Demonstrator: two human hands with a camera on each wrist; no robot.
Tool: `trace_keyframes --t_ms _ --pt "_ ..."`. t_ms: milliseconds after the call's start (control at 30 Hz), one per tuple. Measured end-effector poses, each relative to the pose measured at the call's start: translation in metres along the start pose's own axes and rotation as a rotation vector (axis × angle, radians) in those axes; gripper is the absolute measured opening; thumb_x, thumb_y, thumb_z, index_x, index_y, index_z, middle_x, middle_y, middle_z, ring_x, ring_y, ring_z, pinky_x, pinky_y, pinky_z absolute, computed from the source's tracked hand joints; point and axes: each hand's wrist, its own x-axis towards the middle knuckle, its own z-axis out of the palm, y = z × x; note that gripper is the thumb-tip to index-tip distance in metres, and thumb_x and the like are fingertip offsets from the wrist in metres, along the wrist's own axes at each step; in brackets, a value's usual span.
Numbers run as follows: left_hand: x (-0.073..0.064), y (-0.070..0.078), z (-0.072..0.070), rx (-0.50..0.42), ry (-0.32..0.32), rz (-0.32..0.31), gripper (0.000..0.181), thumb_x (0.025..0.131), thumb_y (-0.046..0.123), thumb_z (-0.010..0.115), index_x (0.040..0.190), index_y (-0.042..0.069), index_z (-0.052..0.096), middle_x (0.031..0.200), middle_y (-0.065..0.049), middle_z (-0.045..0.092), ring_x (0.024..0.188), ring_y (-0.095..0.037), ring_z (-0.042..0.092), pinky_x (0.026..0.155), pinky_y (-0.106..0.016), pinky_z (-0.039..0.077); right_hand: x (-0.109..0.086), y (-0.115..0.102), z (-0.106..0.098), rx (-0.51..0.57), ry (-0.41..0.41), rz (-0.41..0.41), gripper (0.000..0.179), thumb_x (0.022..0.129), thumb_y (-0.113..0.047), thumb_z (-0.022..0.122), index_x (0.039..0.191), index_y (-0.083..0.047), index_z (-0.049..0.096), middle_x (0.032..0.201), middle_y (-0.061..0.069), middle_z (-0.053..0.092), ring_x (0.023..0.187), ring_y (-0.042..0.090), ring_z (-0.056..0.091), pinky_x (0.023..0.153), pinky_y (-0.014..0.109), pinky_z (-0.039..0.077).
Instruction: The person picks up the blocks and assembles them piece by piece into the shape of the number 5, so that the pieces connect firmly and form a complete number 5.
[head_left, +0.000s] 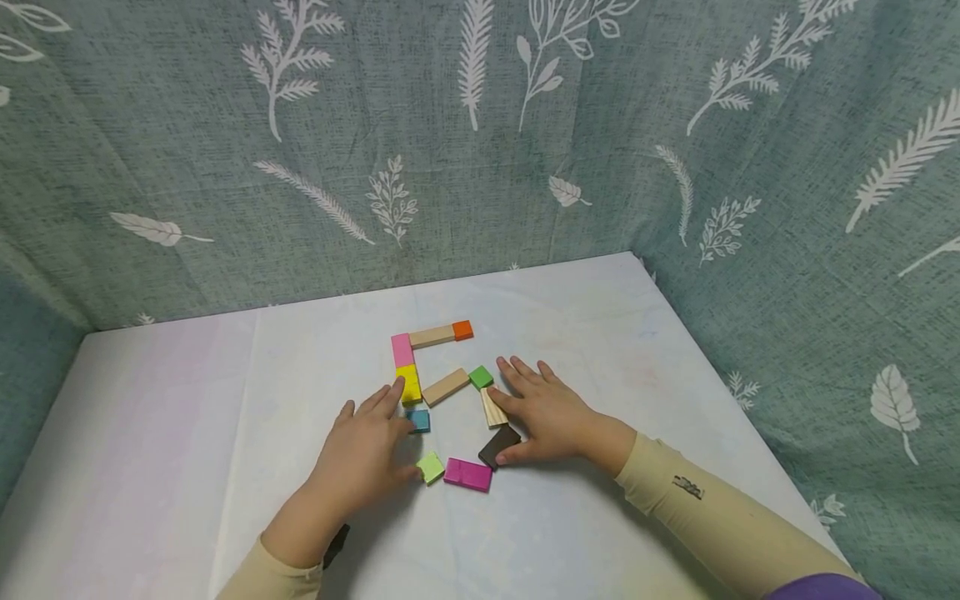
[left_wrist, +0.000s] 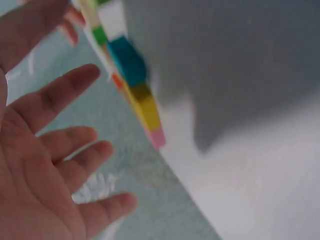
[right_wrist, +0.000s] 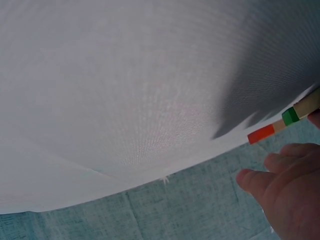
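In the head view, small coloured blocks lie in an angular outline. My left hand (head_left: 360, 458) spreads at its left side, with the thumb beside a light green block (head_left: 431, 467) and the fingers near a teal block (head_left: 420, 421) and a yellow block (head_left: 409, 385). Whether it touches them I cannot tell. Over the right side, my right hand (head_left: 551, 412) has its thumb at a black block (head_left: 498, 447) and its index finger at a pale wooden block (head_left: 492, 408). In the left wrist view the fingers (left_wrist: 65, 95) are spread apart with nothing held.
A magenta block (head_left: 468, 475) lies between the light green and black ones. Further back are a green block (head_left: 481, 377), a slanted wooden block (head_left: 446, 387), a pink block (head_left: 402, 350), a long wooden block (head_left: 432, 337) and an orange block (head_left: 462, 330). Leaf-patterned curtain (head_left: 450, 208) borders the white table (head_left: 585, 317).
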Motion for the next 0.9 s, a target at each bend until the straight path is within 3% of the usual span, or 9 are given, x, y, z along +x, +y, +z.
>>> trace_keyframes --t_ms 167,367,500,633,700,800,900 --pt "0.015 -0.013 -0.003 0.036 0.028 0.082 0.036 0.076 0.016 0.075 0.112 0.020 0.071 0.151 -0.012 0.036 0.137 -0.032 0.037 0.103 -0.064 0.033 -0.001 0.001 0.001 -0.003 -0.004 0.008 0.104 0.067 -0.089 0.043 0.149 -0.026 0.030 0.161 0.007 -0.001 0.148 0.027 0.000 0.117 0.054 0.009" --pt "0.025 -0.018 0.007 0.121 0.012 0.196 0.029 0.088 0.012 0.065 0.113 0.026 0.071 0.150 -0.011 0.037 0.136 -0.031 0.039 0.099 -0.064 0.037 -0.002 0.001 0.002 0.001 0.001 0.003 0.104 0.066 -0.090 0.041 0.149 -0.027 0.029 0.161 0.008 0.001 0.148 0.026 0.000 0.117 0.054 0.009" --pt "0.023 -0.018 0.008 0.171 0.020 0.197 0.028 0.086 0.012 0.068 0.110 0.025 0.072 0.146 -0.010 0.044 0.136 -0.031 0.039 0.100 -0.062 0.038 0.000 0.001 0.002 0.003 0.001 0.000 0.104 0.066 -0.090 0.040 0.149 -0.028 0.028 0.161 0.007 0.001 0.148 0.026 0.000 0.117 0.054 0.008" --pt "0.019 -0.017 0.003 0.199 0.036 0.175 0.025 0.073 0.020 0.081 0.098 0.017 0.076 0.139 -0.010 0.051 0.134 -0.031 0.042 0.100 -0.060 0.039 0.001 0.001 0.002 -0.003 0.002 -0.001 0.105 0.066 -0.090 0.040 0.149 -0.027 0.029 0.161 0.008 0.002 0.148 0.027 0.001 0.117 0.055 0.009" --pt "0.017 -0.017 0.000 0.200 0.033 0.158 0.033 0.066 0.026 0.086 0.095 0.013 0.076 0.137 -0.010 0.054 0.132 -0.032 0.044 0.100 -0.060 0.039 0.001 0.001 0.001 -0.004 0.005 -0.003 0.105 0.066 -0.090 0.040 0.149 -0.027 0.029 0.161 0.008 0.003 0.148 0.027 0.001 0.116 0.055 0.009" --pt "0.015 -0.017 -0.001 0.166 0.015 0.140 0.046 0.060 0.030 0.089 0.101 0.013 0.075 0.136 -0.010 0.054 0.131 -0.032 0.045 0.099 -0.059 0.040 0.001 0.001 0.001 -0.004 0.009 -0.005 0.105 0.066 -0.090 0.040 0.149 -0.027 0.030 0.161 0.008 0.003 0.148 0.027 0.001 0.117 0.055 0.009" --pt "0.015 -0.019 0.001 0.137 0.010 0.165 0.045 0.067 0.021 0.086 0.109 0.019 0.072 0.138 -0.009 0.052 0.130 -0.031 0.047 0.097 -0.058 0.042 0.001 0.001 0.001 -0.003 0.008 -0.004 0.105 0.066 -0.090 0.040 0.149 -0.027 0.029 0.161 0.008 0.002 0.148 0.027 0.001 0.117 0.055 0.009"
